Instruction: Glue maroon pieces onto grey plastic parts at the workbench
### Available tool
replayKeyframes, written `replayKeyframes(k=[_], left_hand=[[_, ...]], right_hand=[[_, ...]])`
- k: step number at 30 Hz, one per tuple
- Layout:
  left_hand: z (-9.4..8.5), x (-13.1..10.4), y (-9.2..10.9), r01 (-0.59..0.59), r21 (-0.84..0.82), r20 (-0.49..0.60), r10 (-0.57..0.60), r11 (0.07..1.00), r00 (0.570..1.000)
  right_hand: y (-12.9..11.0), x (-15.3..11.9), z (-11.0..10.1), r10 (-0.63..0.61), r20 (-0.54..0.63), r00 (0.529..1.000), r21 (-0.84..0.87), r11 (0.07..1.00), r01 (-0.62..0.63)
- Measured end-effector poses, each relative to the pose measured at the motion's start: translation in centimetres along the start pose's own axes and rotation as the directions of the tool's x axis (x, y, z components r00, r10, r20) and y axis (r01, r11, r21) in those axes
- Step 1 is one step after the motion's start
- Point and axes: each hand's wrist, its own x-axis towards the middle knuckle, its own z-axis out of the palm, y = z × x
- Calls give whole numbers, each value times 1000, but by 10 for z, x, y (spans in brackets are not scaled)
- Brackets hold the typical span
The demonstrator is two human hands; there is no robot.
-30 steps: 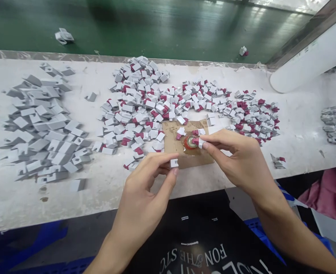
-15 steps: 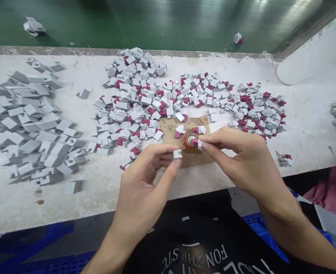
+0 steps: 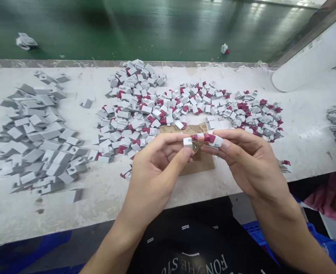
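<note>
My left hand (image 3: 159, 167) pinches a small white plastic block (image 3: 187, 142) between thumb and fingers. Close beside it, my right hand (image 3: 244, 160) grips a white plastic piece with a maroon end (image 3: 213, 140), the maroon part turned toward the left hand. The two held pieces are near each other; whether they touch I cannot tell. Beneath the hands lies a brown cardboard sheet (image 3: 202, 164). A bottle cap (image 3: 195, 147) on the cardboard is mostly hidden by my fingers.
A heap of plain grey-white blocks (image 3: 42, 140) covers the table's left. White-and-maroon pieces (image 3: 145, 102) spread across the middle and right. Beyond the table edge runs a green surface (image 3: 128, 30) with two loose bits. A white tube (image 3: 310, 53) slants in at upper right. Pink fabric (image 3: 322, 194) shows at far right.
My right hand has lifted its maroon-ended piece from the bottle cap and turned it toward the left. My left hand has moved right with the white block, closing the gap.
</note>
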Motion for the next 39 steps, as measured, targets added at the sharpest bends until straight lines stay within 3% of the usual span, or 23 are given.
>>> replayKeyframes(k=[6, 15, 21, 24, 27, 30, 32, 34, 36, 37, 39], left_hand=[[9, 10, 2, -1, -114, 111, 14, 994, 994], [9, 11, -2, 3, -139, 135, 16, 990, 991], [4, 9, -2, 4, -36, 133, 1, 999, 991], [0, 8, 1, 7, 25, 120, -10, 1000, 993], [-7, 10, 11, 9, 109, 139, -24, 994, 990], [-17, 21, 28, -35, 202, 228, -12, 979, 974], [-24, 37, 42, -52, 292, 293, -37, 955, 955], [-31, 63, 56, -102, 437, 291, -33, 894, 956], [-37, 100, 68, -165, 599, 214, 42, 784, 976], [-39, 122, 73, -176, 668, 163, 89, 723, 983], [-44, 170, 80, -116, 748, 39, 131, 654, 991]], right_hand=[[3, -1, 1, 35, 23, 999, 120, 992, -38], [7, -1, -1, 6, -15, 1000, 59, 998, -5], [0, -2, 7, -113, 15, 994, -108, 988, 114], [-4, 0, 10, -137, 50, 989, -102, 985, 141], [-8, 3, 11, -131, 90, 987, -78, 987, 138], [-18, 8, 11, -120, 146, 982, -65, 989, 130], [-30, 22, 9, -102, 230, 968, -132, 982, 134], [-45, 53, 7, -78, 265, 961, -343, 924, 169], [-60, 101, 7, -89, 177, 980, -630, 755, 182], [-67, 130, 8, -111, 91, 990, -766, 628, 141], [-76, 194, 12, -159, 18, 987, -841, 532, 101]])
